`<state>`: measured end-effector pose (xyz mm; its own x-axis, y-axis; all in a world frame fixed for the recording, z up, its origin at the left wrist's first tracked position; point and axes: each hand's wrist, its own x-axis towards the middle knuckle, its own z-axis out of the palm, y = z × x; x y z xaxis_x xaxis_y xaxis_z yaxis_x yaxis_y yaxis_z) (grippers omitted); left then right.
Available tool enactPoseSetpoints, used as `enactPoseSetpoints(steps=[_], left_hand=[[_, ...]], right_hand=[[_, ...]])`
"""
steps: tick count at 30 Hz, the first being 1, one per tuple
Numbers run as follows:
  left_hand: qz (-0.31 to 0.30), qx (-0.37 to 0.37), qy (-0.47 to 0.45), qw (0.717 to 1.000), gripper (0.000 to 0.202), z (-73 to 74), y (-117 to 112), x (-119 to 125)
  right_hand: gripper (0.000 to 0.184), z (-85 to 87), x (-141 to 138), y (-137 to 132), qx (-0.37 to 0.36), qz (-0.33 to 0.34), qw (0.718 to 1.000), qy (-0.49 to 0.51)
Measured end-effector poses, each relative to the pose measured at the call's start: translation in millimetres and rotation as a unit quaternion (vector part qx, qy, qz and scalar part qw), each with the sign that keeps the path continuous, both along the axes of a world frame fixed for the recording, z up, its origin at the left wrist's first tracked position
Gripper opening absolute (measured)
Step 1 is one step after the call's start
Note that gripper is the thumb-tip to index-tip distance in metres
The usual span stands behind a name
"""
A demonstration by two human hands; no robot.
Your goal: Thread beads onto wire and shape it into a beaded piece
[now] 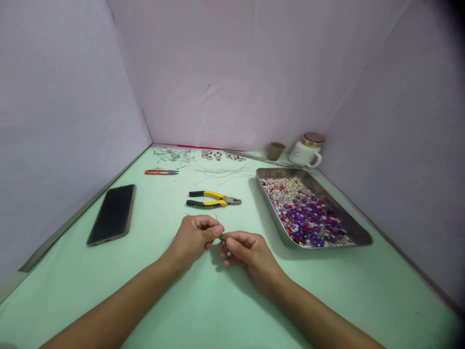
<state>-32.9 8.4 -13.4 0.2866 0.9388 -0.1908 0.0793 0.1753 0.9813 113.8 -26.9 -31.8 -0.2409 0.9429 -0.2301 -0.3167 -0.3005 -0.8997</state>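
My left hand (194, 237) and my right hand (247, 252) meet over the pale green table (203, 300), fingertips almost touching. The left fingers pinch a thin wire (217, 219) that sticks up past the thumb. The right fingers are closed on a small green bead (222, 237) at the wire's end, with a pale bead just below it. Yellow-handled pliers (212, 199) lie just beyond my hands. A metal tray (358, 231) full of purple, red and silver beads sits to the right.
A dark phone (113, 213) lies at the left. Orange thread snips (160, 172), loose wires (174, 155) and small beaded pieces (218, 155) lie at the back. A brown cup (276, 150) and a white lidded mug (307, 151) stand in the far corner. Lilac walls enclose the table.
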Motion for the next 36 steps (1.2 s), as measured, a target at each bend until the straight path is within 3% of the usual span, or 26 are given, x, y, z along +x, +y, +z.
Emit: enactPoseSetpoints(steps=[8, 17, 25, 32, 36], left_hand=[[-0.03, -0.013, 0.002, 0.999, 0.019, -0.9, 0.4, -0.1], [0.014, -0.041, -0.005, 0.999, 0.016, 6.3, -2.7, 5.5], [0.025, -0.004, 0.014, 1.0, 0.017, 7.4, -1.6, 3.3], [0.044, -0.073, -0.07, 0.994, 0.02, 5.7, -0.4, 4.0], [0.024, -0.093, -0.085, 0.992, 0.019, 3.7, 3.7, 1.2]], right_hand=[[0.025, 0.9, -1.1, 0.7, -0.029, 0.025, 0.999, -0.026], [0.023, -0.8, -2.1, 0.4, -0.013, 0.029, 0.999, 0.009], [0.031, -2.7, -2.0, 1.5, -0.041, 0.034, 0.999, -0.003], [0.026, -2.6, -5.1, 0.2, -0.035, 0.005, 0.999, -0.004], [0.027, -3.7, -2.7, 0.2, -0.027, 0.029, 0.999, 0.015]])
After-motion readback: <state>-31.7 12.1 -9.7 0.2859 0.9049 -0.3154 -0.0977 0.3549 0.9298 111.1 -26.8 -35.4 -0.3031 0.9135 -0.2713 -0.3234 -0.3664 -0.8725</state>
